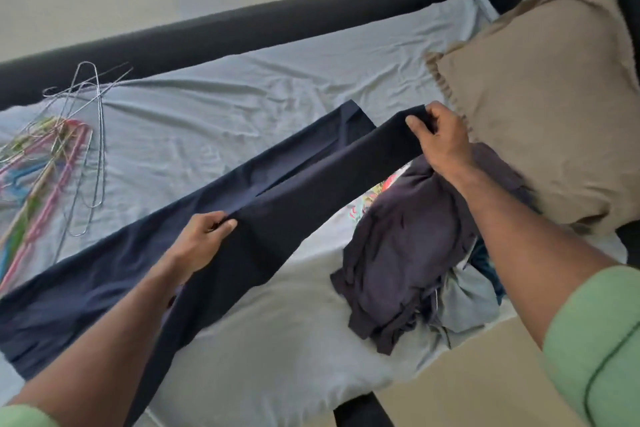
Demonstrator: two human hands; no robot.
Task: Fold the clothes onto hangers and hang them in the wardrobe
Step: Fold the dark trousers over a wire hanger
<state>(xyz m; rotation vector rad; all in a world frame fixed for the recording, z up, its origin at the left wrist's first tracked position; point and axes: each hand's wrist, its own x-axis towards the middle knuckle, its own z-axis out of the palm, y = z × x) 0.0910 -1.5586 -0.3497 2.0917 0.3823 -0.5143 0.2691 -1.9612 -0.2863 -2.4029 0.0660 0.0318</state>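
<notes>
A pair of navy trousers (194, 246) is seen stretched lengthwise across a bed (214, 114), held by two bare hands. The left hand (204, 236) is closed in a pinch on the cloth near the middle of the trousers, where the two legs meet in a crease. The right hand (440, 139) is curled around the end of one leg, which is lifted just off the sheet; the other leg end lies flat beside it.

The task is judged to be at an early stage. The trousers are being straightened and are not yet folded over a hanger. A crumpled pile of clothes (415, 263) is left unsorted just beside the trousers, under the right forearm. The bundle of hangers (52, 156) lies untouched, well apart at the left of the bed. No wardrobe is in view.

The trousers are of smooth, thin, matte cloth that creases in long soft lines. The bed sheet is pale grey-blue and wrinkled. The hangers are thin bent wire, some bare metal, some coated in pink, green and blue. The pile is soft, limp fabric in dark grey and pale blue. A plump tan pillow (540, 87) with a ruffled edge rests at the right.
</notes>
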